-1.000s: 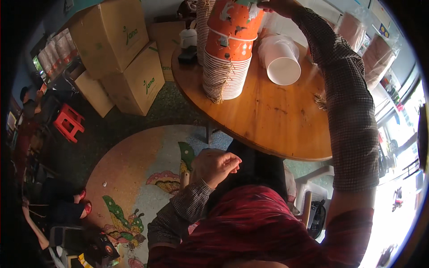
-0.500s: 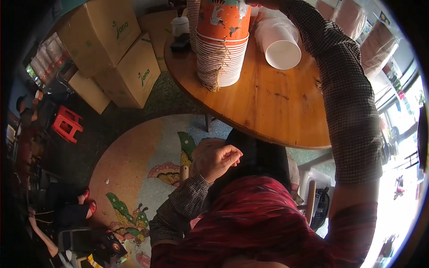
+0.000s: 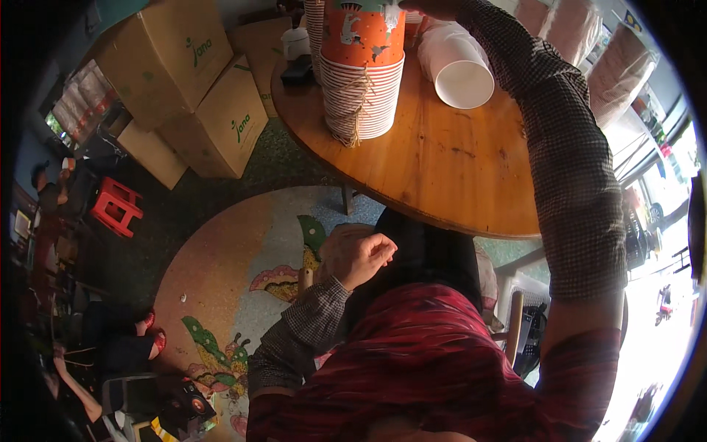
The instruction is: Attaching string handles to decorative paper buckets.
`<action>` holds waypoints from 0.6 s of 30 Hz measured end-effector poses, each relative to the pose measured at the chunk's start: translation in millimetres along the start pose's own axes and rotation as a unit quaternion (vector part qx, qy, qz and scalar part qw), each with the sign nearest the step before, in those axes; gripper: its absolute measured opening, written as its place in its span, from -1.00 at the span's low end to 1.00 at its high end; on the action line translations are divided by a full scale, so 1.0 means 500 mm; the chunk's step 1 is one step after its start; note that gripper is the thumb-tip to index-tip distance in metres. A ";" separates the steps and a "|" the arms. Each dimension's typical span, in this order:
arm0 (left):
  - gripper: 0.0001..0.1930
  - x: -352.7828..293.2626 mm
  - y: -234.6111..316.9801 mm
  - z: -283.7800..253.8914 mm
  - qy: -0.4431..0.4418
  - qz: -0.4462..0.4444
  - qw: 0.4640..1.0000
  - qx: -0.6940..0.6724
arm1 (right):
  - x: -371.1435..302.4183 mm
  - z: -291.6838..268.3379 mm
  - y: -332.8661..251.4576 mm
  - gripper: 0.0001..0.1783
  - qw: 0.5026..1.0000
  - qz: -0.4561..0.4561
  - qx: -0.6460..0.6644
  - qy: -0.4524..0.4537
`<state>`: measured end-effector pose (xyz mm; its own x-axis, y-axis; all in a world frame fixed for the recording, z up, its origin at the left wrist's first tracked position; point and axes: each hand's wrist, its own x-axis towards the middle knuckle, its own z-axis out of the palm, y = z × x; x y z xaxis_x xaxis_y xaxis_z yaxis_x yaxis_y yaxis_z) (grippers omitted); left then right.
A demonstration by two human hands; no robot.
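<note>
On the round wooden table [image 3: 434,177] stands a tall stack of paper cups or tubs [image 3: 362,99], white-rimmed below, with an orange patterned one showing above. Dry straw-like strands hang down the stack's front. My right hand [image 3: 434,7] is at the top edge, its fingertips beside the orange cup; the frame cuts it off, so I cannot tell whether it grips the cup. Below the table edge, over my lap, my left hand [image 3: 370,259] is closed with fingers curled together, nothing showing in it. A white tub in clear plastic [image 3: 464,82] lies on its side, right of the stack.
Another cup stack [image 3: 314,33], a dark flat object [image 3: 297,71] and a white container [image 3: 296,46] stand at the table's left. Cardboard boxes [image 3: 230,125] are piled beyond. A red stool [image 3: 118,208] stands at left; another person's arm [image 3: 77,387] shows lower left.
The whole view has shifted slightly, moving the cup stack a little left and up in the picture. My right hand stays by the stack's top; my left hand stays curled.
</note>
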<state>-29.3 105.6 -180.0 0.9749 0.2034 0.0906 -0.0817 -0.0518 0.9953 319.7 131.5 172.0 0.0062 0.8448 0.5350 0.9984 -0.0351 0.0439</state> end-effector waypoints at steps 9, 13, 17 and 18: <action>-0.90 0.033 -0.090 -0.003 0.065 0.115 0.961 0.244 | -0.293 -0.066 0.162 -0.74 0.973 0.184 0.141 -0.019; -0.86 -0.007 -0.128 -0.042 0.020 0.064 0.961 0.266 | -0.401 -0.054 0.156 -0.75 0.955 0.248 0.125 -0.108; -0.86 0.021 -0.108 -0.014 0.042 0.027 0.966 0.255 | -0.600 -0.055 0.218 -0.81 0.939 0.310 0.141 -0.037; -0.86 0.018 -0.115 -0.016 0.061 0.020 0.972 0.227 | -0.628 -0.040 0.223 -0.80 0.935 0.315 0.157 -0.034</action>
<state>-17.7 118.1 -236.1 0.9389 0.3051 0.1592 0.0086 -0.4831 0.8755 427.8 -148.6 25.9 0.5919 0.7416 0.3157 0.7623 -0.3880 -0.5179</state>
